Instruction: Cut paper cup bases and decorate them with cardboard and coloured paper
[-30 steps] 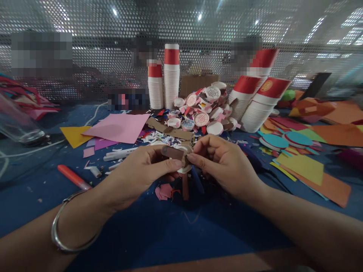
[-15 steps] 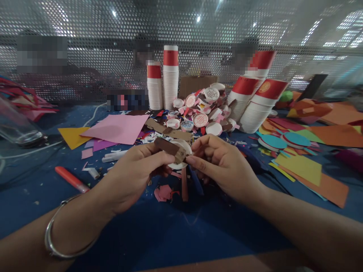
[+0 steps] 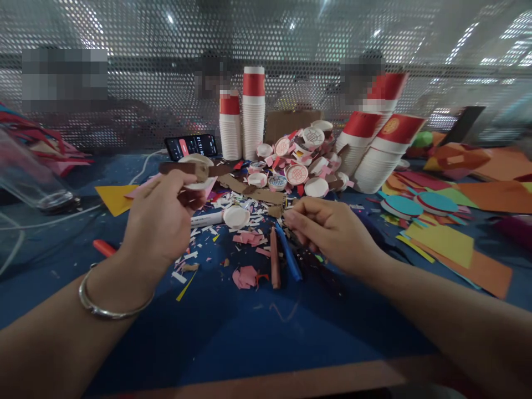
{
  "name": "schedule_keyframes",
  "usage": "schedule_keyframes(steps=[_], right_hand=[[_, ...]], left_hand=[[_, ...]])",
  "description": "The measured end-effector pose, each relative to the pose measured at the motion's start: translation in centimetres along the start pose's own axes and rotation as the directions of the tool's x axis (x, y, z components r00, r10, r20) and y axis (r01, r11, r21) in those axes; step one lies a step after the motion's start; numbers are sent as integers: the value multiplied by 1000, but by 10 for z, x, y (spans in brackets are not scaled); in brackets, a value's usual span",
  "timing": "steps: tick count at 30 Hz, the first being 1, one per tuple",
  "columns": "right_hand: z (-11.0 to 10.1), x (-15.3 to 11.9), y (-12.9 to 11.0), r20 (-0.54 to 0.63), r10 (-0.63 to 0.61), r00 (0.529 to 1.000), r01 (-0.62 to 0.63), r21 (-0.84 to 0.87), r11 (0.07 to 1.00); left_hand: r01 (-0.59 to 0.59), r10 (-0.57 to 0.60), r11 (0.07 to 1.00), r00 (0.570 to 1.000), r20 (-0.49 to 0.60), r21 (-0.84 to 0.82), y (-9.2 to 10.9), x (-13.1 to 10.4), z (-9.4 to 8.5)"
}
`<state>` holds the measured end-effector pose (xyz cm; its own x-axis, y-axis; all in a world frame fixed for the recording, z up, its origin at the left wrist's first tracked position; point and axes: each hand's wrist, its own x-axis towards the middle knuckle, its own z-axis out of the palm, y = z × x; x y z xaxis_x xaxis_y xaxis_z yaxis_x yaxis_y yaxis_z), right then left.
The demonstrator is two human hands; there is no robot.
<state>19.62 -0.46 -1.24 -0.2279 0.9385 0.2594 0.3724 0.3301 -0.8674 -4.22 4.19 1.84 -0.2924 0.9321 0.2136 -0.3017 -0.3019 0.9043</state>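
My left hand [image 3: 164,208] is raised at the left of centre, its fingers closed on a white paper disc [image 3: 198,184] with brown strips attached. Right of centre, my right hand [image 3: 322,224] is in a pinch beside small brown scraps [image 3: 276,211]; whatever its fingertips hold, if anything, is too small to name. Between the hands a loose white disc [image 3: 236,217] lies on the blue table. A brown marker [image 3: 275,257] and a blue marker [image 3: 290,255] lie just in front of my right hand.
Tall paper cup stacks [image 3: 254,116] and a pile of decorated discs [image 3: 297,173] stand behind. A phone [image 3: 191,146] leans at the back left. Coloured paper [image 3: 446,244] and two turquoise discs [image 3: 436,203] lie right; a clear container [image 3: 37,177] is left.
My hands have parted. My left hand has moved left and up with the disc and brown strips, uncovering the loose white disc and scraps. My right hand stays near its place.
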Motion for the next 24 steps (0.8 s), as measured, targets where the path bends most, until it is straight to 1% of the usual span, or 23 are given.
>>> schedule_keyframes(steps=[2, 5, 7, 9, 10, 12, 13, 15, 17, 19, 21, 23, 24], right_hand=[[-1, 7, -1, 31, -23, 999, 26, -92, 995], [2, 21, -8, 96, -123, 988, 144, -256, 956], [7, 32, -13, 173, -193, 966, 247, -388, 888], [15, 43, -17, 251, -239, 938, 338, -511, 791], [20, 48, -18, 286, -249, 925, 372, -558, 742], [29, 58, -17, 368, -229, 901, 423, -629, 653], [33, 61, -16, 396, -215, 893, 438, -648, 623], [36, 65, -14, 432, -189, 882, 452, -662, 598], [33, 66, -16, 451, -182, 874, 461, -651, 603], [24, 65, -22, 486, -186, 854, 482, -603, 635], [10, 63, -33, 553, -215, 805, 503, -444, 741], [-2, 62, -41, 623, -191, 759, 459, -303, 835], [-6, 62, -44, 648, -169, 743, 429, -267, 863]], left_hand=[[-21, 21, 1000, 999, -40, -11, 1, 3, -1], [-31, 30, 999, 998, -55, -20, 1, 2, 1], [-35, 34, 999, 998, -56, -15, -1, 0, 3], [-33, 33, 999, 998, -58, -1, -3, -2, 5], [-31, 31, 1000, 998, -58, 7, -4, -3, 5], [-28, 30, 999, 998, -61, 21, -5, -3, 5], [-27, 28, 999, 998, -60, 28, -6, -3, 4], [-22, 25, 999, 998, -57, 46, -7, -3, 3], [-19, 23, 998, 998, -59, 57, -7, -2, 2], [-16, 19, 999, 998, -62, 47, -8, -2, 2], [-8, 10, 1000, 998, -64, 29, -8, -3, 2], [-3, 4, 1000, 998, -60, 17, -8, -3, 3], [-5, 6, 1000, 998, -56, 12, -8, -4, 3]])
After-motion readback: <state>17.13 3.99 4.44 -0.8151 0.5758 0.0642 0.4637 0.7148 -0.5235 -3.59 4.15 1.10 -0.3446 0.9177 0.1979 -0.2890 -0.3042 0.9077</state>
